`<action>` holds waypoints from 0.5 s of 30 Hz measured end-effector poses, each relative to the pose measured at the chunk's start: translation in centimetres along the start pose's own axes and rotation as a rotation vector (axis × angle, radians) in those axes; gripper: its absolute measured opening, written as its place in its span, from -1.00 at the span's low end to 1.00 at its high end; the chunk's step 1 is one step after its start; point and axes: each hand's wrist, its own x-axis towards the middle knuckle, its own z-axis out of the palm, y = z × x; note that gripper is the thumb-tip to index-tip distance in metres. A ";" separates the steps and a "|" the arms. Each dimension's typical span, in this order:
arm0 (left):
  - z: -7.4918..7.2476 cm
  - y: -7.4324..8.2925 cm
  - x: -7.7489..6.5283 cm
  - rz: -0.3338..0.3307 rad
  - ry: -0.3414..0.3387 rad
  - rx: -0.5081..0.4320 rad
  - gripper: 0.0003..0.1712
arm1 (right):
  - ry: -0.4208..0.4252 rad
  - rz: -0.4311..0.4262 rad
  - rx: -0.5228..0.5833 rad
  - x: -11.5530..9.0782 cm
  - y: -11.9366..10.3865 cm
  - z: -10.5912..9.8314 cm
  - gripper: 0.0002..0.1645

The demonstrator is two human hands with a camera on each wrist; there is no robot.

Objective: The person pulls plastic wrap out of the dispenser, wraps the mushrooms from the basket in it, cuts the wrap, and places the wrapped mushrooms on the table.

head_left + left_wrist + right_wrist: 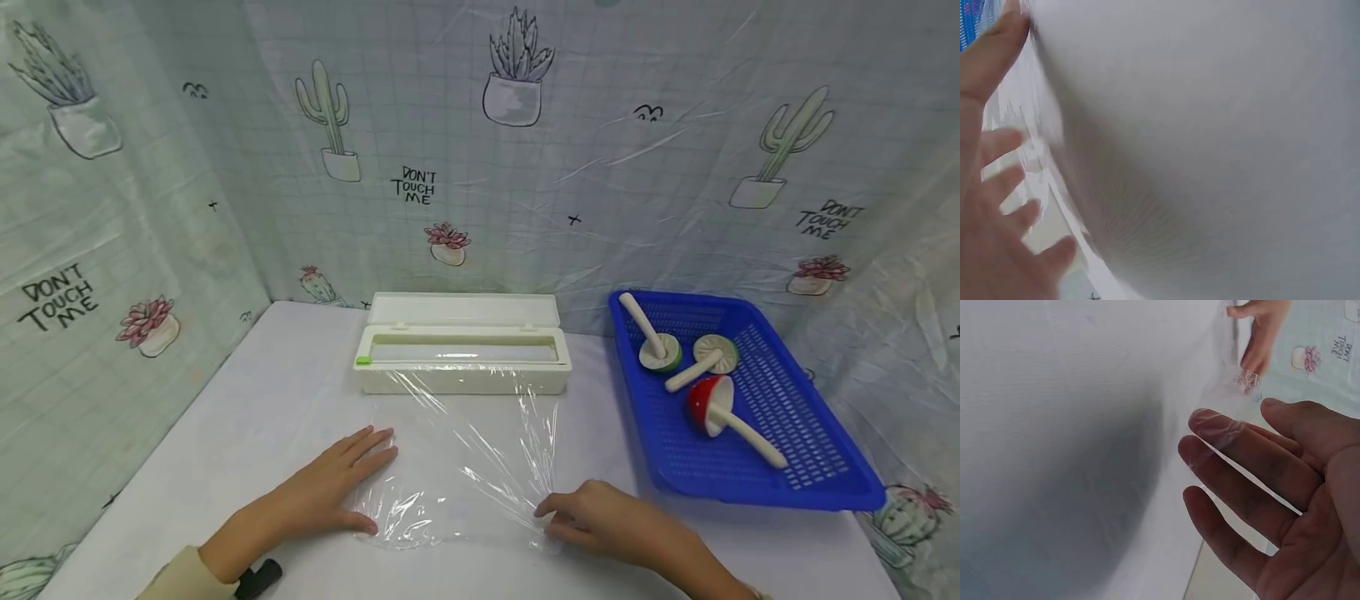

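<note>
A sheet of clear plastic wrap [450,467] stretches over the white table from a white wrap dispenser [465,382], whose lid stands raised. My left hand [330,483] lies at the sheet's left edge with its fingers spread. In the left wrist view, the thumb [997,53] reaches up beside the film and the other fingers are apart. At the near right corner, my right hand [600,521] touches the film. In the right wrist view, the film clings across the fingertips [1200,422] of relaxed, slightly bent fingers, with the thumb apart from them.
On the right, a blue plastic basket [832,433] holds a red-capped toy mushroom [708,404] and two green-capped ones [660,354]. A small green tab [363,361] sits on the dispenser's left end. Cactus-print cloth [465,150] hangs behind and beside the table.
</note>
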 end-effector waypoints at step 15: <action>-0.1 0.5 -1.1 -0.009 -0.012 -0.011 0.08 | 0.000 -0.106 -0.111 -0.8 1.0 1.0 -0.86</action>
